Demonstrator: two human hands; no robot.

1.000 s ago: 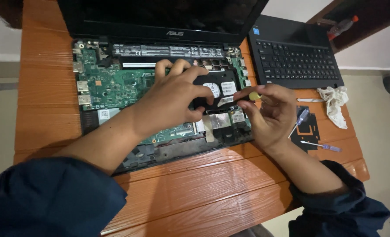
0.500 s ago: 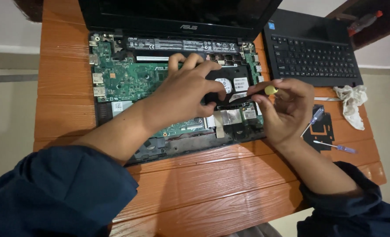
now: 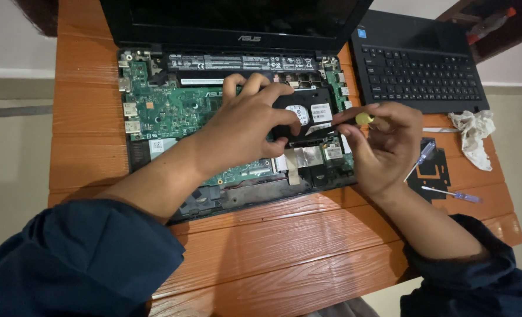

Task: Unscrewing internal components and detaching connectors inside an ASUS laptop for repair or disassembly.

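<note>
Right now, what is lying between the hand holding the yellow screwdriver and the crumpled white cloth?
In the head view, a small clear-handled screwdriver on a flat black piece lies between the right hand and the crumpled white cloth.

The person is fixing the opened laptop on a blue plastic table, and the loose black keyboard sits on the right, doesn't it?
Not quite. The head view shows an orange wooden slatted table, not a blue plastic one. The opened laptop does lie on it, and the loose black keyboard does sit on the right.
</note>
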